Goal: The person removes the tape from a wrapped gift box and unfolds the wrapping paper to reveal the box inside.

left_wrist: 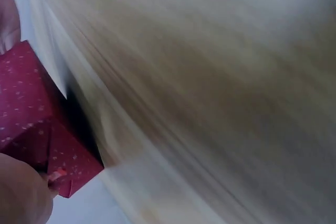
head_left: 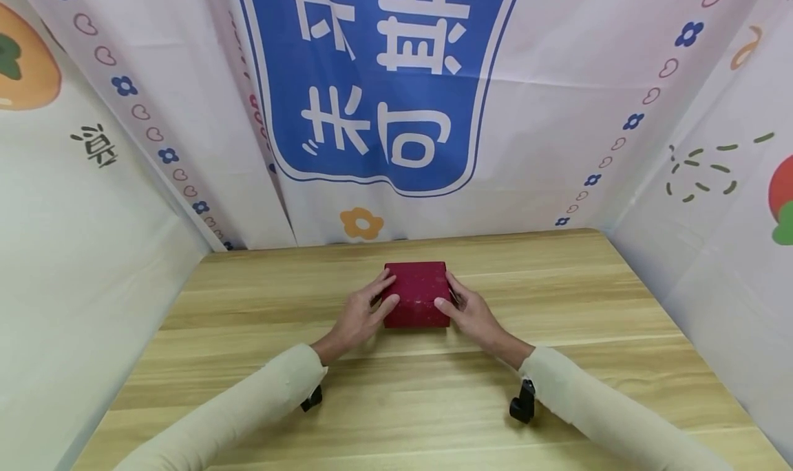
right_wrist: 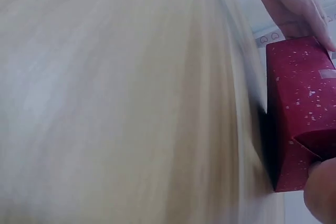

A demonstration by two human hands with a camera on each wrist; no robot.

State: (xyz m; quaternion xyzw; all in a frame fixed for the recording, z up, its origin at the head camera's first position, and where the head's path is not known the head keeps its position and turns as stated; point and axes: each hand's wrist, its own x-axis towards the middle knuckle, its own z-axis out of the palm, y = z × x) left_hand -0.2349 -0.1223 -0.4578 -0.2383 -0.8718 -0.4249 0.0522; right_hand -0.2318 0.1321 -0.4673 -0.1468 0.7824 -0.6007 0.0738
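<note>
A dark red, white-speckled box (head_left: 416,285) is held between both hands near the back of the table. My left hand (head_left: 362,314) grips its left side, fingers on the top edge and thumb at the front edge. From the right, my right hand (head_left: 476,317) grips the opposite side in a similar way, its thumb on the front top edge. Wrist views show the box (left_wrist: 26,98) close to the tabletop with a dark shadow beneath; whether it touches is unclear. In the right wrist view a small piece of clear tape (right_wrist: 327,74) shows on the box (right_wrist: 302,98).
The wood-grain table (head_left: 409,402) spreads around the box. A white printed curtain (head_left: 533,147) with a blue panel (head_left: 378,113) hangs behind the table. White printed sheets flank both sides. Black wrist devices (head_left: 523,402) sit under the sleeves.
</note>
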